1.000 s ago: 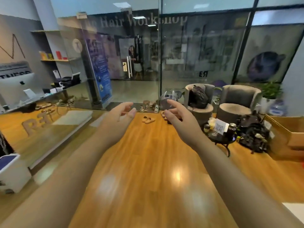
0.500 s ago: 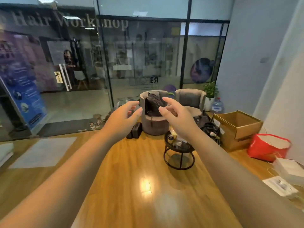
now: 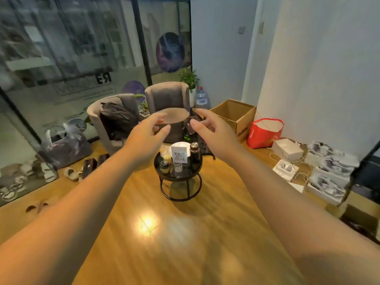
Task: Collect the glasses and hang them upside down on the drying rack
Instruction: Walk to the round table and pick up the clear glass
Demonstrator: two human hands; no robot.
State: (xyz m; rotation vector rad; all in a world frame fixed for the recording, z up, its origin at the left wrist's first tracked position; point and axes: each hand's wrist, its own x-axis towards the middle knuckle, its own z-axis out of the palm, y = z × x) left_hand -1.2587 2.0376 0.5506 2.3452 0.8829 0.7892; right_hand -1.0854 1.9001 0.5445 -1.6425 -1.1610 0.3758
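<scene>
Both my arms stretch forward over a wooden floor. My left hand [image 3: 147,133] and my right hand [image 3: 212,132] are open, fingers apart, palms facing each other, holding nothing. Below and between them stands a small round black side table [image 3: 178,175]. On it are a small clear glass [image 3: 178,167], a white QR-code card [image 3: 180,154], a dark bottle [image 3: 195,152] and a small jar [image 3: 164,166]. No drying rack is in view.
Two grey tub chairs [image 3: 167,95] stand behind the table, one with a dark bag on it. A cardboard box [image 3: 236,116], a red bag [image 3: 264,132] and white boxes with cables [image 3: 287,149] line the right wall. Shoes and a plastic bag lie by the glass wall at left.
The view has swung right and come closer to the side table. Both hands stayed raised and open in front of me.
</scene>
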